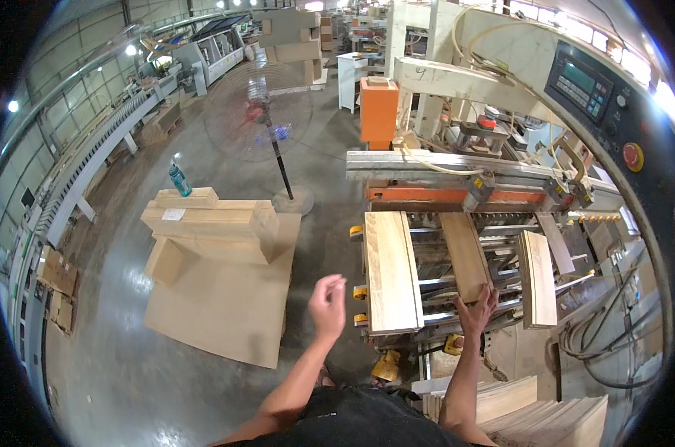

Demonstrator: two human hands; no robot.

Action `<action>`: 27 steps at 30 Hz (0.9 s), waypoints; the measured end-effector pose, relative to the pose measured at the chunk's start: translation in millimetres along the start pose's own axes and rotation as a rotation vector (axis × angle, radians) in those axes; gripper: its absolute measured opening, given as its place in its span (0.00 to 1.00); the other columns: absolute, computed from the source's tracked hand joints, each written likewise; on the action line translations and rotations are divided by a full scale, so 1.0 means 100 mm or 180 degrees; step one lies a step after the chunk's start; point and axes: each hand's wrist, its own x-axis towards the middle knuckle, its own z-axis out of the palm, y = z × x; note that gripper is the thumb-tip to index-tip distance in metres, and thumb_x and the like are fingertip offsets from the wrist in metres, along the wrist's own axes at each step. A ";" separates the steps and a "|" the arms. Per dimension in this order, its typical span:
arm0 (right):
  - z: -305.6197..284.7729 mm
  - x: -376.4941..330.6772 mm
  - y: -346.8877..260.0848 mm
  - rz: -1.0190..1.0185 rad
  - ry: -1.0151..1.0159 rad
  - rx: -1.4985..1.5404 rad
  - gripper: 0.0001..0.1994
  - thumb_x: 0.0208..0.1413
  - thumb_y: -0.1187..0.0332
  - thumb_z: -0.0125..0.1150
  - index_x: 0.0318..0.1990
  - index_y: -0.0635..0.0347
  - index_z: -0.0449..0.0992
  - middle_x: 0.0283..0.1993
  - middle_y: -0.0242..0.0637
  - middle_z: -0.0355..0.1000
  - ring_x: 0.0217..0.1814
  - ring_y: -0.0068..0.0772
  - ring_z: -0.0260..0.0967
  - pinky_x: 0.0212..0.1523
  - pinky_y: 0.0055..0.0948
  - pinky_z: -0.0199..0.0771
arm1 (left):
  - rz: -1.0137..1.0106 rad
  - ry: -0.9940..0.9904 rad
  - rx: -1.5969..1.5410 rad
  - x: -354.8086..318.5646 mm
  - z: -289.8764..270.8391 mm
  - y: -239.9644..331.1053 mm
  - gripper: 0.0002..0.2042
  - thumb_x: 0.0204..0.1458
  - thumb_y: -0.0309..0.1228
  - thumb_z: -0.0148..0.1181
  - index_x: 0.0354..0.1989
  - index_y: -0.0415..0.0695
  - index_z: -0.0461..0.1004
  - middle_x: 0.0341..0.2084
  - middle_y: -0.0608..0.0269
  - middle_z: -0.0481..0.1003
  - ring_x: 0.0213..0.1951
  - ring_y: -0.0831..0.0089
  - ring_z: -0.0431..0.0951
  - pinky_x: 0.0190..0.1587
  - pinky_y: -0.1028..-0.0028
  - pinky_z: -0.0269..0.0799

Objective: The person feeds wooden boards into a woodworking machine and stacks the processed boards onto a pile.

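Touching the middle board (464, 253), the right hand (476, 313) is spread; I can't tell if it grips. The left hand (328, 304), half open, is near stacked boards (388, 272).

L hand (328, 307) raised well left of middle board (464, 253), fingers loosely curled; bare L forearm slants up twd it. R hand (477, 314) touching board's near end, fingers spread, grip unclear; bare R forearm approx. straight below board.
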 end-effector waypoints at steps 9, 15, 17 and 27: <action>-0.27 -0.06 -0.31 -0.0293 0.0876 0.0122 0.45 0.28 0.57 0.73 0.60 0.56 0.60 0.58 0.53 0.57 0.62 0.58 0.52 0.59 0.53 0.55 | 0.1177 -0.2112 0.0664 -0.22 1.08 0.96 0.22 0.47 0.29 0.58 0.52 0.40 0.65 0.50 0.51 0.70 0.52 0.60 0.71 0.55 0.67 0.67; -1.03 -0.18 -0.60 -0.0433 0.0755 0.0189 0.46 0.23 0.59 0.73 0.59 0.55 0.61 0.56 0.48 0.60 0.61 0.52 0.54 0.62 0.50 0.53 | 0.2394 -0.2781 0.1715 -0.42 1.56 0.74 0.29 0.44 0.20 0.50 0.60 0.37 0.59 0.58 0.47 0.61 0.62 0.52 0.58 0.64 0.54 0.52; -1.31 -0.25 -0.70 -0.0379 0.0626 0.0469 0.44 0.24 0.60 0.73 0.58 0.57 0.63 0.55 0.47 0.60 0.61 0.51 0.54 0.63 0.48 0.53 | 0.2555 -0.2730 0.1706 -0.47 1.68 0.66 0.24 0.46 0.21 0.50 0.57 0.38 0.63 0.55 0.48 0.66 0.60 0.54 0.62 0.62 0.53 0.53; -1.62 -0.35 -0.88 -0.0991 0.0573 0.2252 0.56 0.35 0.59 0.69 0.71 0.54 0.37 0.73 0.43 0.31 0.74 0.45 0.36 0.71 0.43 0.37 | 0.2629 -0.2148 0.0043 -0.30 1.72 1.13 0.11 0.51 0.30 0.54 0.42 0.41 0.73 0.36 0.53 0.78 0.33 0.59 0.81 0.32 0.66 0.78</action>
